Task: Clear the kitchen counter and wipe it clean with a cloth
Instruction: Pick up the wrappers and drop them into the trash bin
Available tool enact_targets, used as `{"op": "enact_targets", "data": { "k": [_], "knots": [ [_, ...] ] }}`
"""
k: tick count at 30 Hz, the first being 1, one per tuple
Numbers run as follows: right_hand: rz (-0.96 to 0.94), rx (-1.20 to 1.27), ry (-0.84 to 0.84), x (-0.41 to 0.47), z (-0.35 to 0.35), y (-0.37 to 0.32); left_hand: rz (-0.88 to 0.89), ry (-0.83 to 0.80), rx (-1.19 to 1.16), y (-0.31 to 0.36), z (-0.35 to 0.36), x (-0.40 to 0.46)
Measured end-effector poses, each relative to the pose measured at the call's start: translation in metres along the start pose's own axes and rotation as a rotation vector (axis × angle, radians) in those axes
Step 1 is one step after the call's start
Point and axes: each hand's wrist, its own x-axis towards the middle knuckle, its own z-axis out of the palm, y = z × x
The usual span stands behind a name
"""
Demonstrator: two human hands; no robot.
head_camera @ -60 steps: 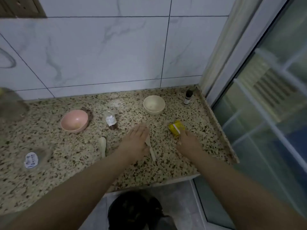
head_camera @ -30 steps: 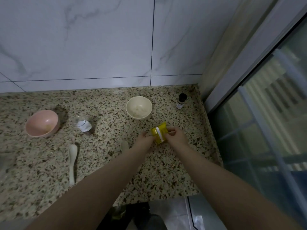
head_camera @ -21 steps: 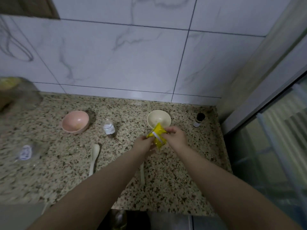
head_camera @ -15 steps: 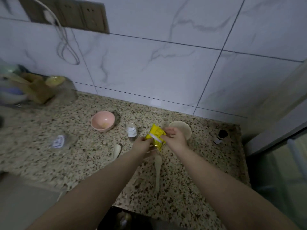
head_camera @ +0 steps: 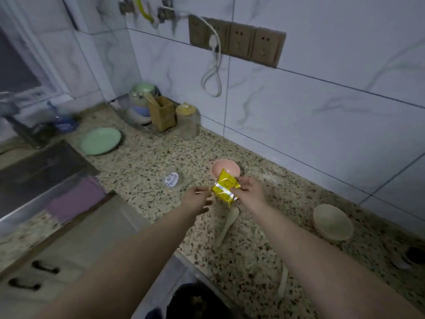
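Note:
A yellow snack packet (head_camera: 225, 188) is held up above the speckled granite counter (head_camera: 147, 166). My right hand (head_camera: 251, 194) grips its right side, and my left hand (head_camera: 195, 200) pinches its left edge. Just behind the packet stands a pink bowl (head_camera: 226, 166), partly hidden by it. A cream bowl (head_camera: 332, 223) stands to the right. Under my hands lies a pale spoon (head_camera: 227, 224), and a second spoon (head_camera: 282, 284) lies by my right forearm. A purple cloth (head_camera: 76, 199) rests at the sink's edge on the left.
A clear lid with a label (head_camera: 172, 179) and a green plate (head_camera: 101, 141) lie further left. A jar (head_camera: 187, 120), a wooden holder (head_camera: 162, 112) and an appliance (head_camera: 141, 102) fill the back corner. A small dark bottle (head_camera: 411, 256) stands far right; a dark bin (head_camera: 195, 300) sits below.
My right hand took the packet off the counter and my left hand joined it. My view has swung left, bringing the sink, plate and wall sockets into sight.

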Motion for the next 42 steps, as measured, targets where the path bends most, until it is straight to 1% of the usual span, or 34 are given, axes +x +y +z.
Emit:
{"op": "enact_targets", "data": {
  "k": [2,8,11,13,18,20,22,24,26,30,32,35,39,42],
  "knots": [
    [0.009,-0.025,-0.006,0.004,0.025,0.001,-0.018,0.043,-0.003,-0.001,-0.034,0.011],
    [0.050,-0.098,0.045,0.014,0.087,0.009,-0.102,0.154,0.040,-0.003,-0.119,0.056],
    [0.080,-0.125,0.101,0.016,0.113,0.012,-0.099,0.167,0.147,-0.001,-0.146,0.084],
    [0.103,-0.190,0.117,0.017,0.125,0.013,-0.072,0.155,0.257,0.001,-0.159,0.103],
    [0.124,-0.239,0.260,0.013,0.145,0.014,0.035,0.056,0.617,0.011,-0.167,0.155],
    [0.178,-0.259,0.294,0.010,0.148,0.016,0.129,-0.039,0.740,0.011,-0.165,0.170],
    [0.232,-0.254,0.303,0.008,0.150,0.021,0.231,-0.136,0.925,0.012,-0.162,0.183],
    [0.284,-0.271,0.318,0.006,0.150,0.025,0.308,-0.179,1.082,0.014,-0.157,0.196],
    [0.303,-0.301,0.359,0.004,0.148,0.032,0.338,-0.188,1.148,0.019,-0.149,0.205],
    [0.349,-0.278,0.416,0.002,0.143,0.042,0.322,-0.210,1.266,0.025,-0.134,0.215],
    [0.367,-0.261,0.432,-0.001,0.141,0.045,0.311,-0.201,1.307,0.023,-0.133,0.216],
    [0.389,-0.236,0.445,-0.003,0.139,0.046,0.300,-0.218,1.297,0.018,-0.132,0.218],
    [0.386,-0.207,0.457,-0.008,0.136,0.048,0.322,-0.133,1.224,0.012,-0.131,0.215],
    [0.376,-0.184,0.456,-0.014,0.134,0.047,0.344,-0.091,1.210,0.011,-0.133,0.212]
  ]
}}
